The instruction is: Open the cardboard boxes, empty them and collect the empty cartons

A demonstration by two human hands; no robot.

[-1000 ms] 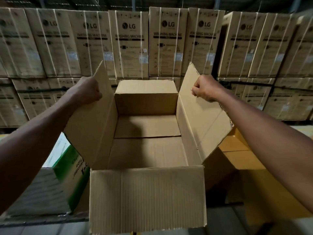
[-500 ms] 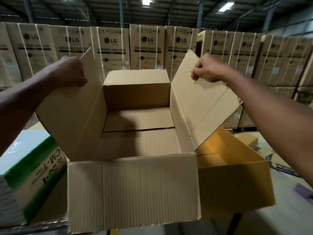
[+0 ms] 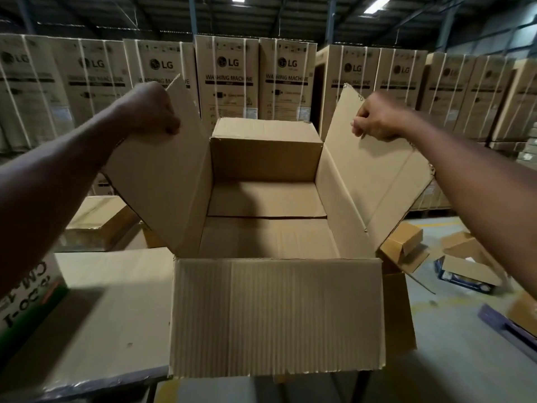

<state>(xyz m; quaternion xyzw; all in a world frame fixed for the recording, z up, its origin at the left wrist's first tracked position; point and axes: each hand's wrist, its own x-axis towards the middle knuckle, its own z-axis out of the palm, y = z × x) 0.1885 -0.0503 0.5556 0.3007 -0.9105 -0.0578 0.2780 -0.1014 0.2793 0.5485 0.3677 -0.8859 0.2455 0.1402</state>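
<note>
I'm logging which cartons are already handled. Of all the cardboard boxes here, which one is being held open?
The plain unprinted carton in front: left hand and right hand grip its side flaps. The printed washing machine boxes behind are strapped shut.

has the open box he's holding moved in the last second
Yes. The open cardboard box, held by left hand and right hand, has swung rightward, off the green-printed carton.

Stacked washing machine cartons (image 3: pixel 226 80) line the background — a green-and-white printed box (image 3: pixel 26 295) sits lower left.
</note>
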